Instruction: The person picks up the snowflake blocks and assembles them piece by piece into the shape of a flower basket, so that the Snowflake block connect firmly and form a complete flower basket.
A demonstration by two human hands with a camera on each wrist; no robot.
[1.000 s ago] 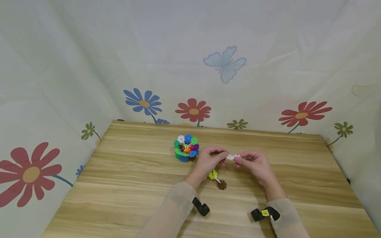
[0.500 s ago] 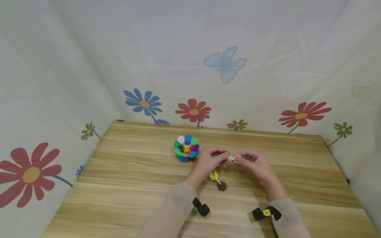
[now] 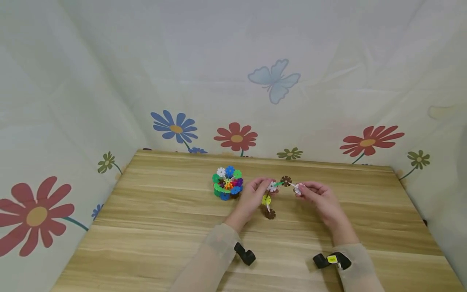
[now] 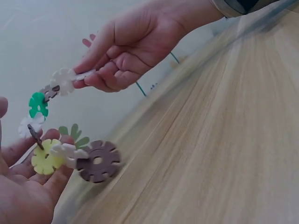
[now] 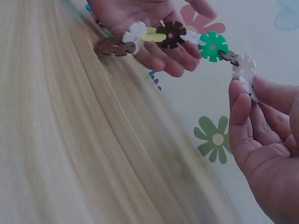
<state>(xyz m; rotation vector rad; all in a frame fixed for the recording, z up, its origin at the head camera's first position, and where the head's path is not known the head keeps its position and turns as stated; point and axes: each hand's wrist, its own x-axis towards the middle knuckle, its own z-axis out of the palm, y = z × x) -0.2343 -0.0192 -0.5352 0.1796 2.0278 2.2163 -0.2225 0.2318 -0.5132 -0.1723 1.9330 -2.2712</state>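
Observation:
A chain of interlocking snowflake discs hangs between my hands. My right hand point(image 3: 324, 202) pinches the white disc at one end, with another white disc point(image 5: 245, 69) joined just beyond the fingertips. From there run a small brown disc point(image 5: 229, 57), a green disc point(image 5: 212, 46) and further white and brown ones. My left hand point(image 3: 249, 198), palm up in the left wrist view, supports the chain on its extended fingers, its thumb apart. Beside those fingers are a yellow disc point(image 4: 46, 156) and, at the loose end, a larger-looking brown disc point(image 4: 99, 161).
On the wooden table point(image 3: 164, 227), left of my left hand, stands a round multicoloured assembly of snowflake discs point(image 3: 228, 184). A flower-printed cloth point(image 3: 204, 81) hangs behind the table. Each wrist carries a black camera mount point(image 3: 245, 254).
My right hand has moved a little right, drawing the chain out so that green and brown discs show between the hands. The yellow and brown loose end has risen. My left hand's pinch has loosened.

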